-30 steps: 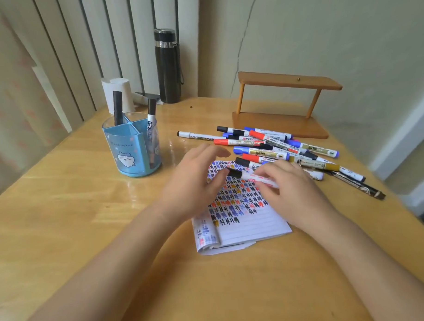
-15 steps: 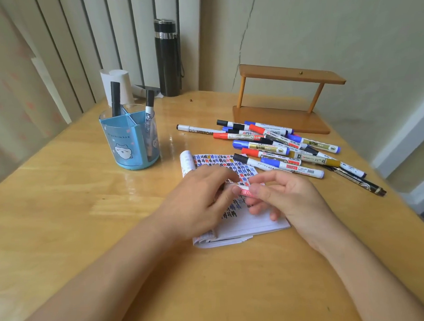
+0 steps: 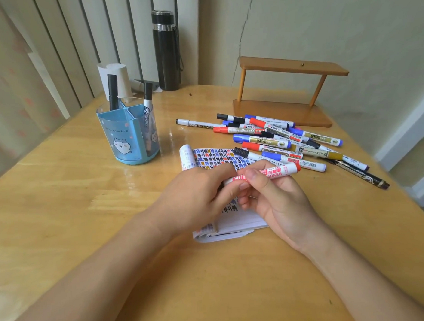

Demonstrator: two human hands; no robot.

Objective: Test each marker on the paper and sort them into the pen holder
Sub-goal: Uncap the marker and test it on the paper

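Observation:
Both hands hold one white marker with red print above the paper pad, which is covered in coloured test marks. My left hand closes over the marker's left end, hiding the cap. My right hand grips its barrel from below, thumb on top. A pile of markers with red, blue and black caps lies beyond the pad to the right. The blue pen holder stands at the left with two black-capped markers upright in it.
A wooden two-level stand sits at the back right by the wall. A black flask and a white paper cup stand at the back. The table's right edge drops off near the marker pile.
The hands lifted a marker from the pile's near edge and drew it toward me over the pad. My left hand has closed over its left end.

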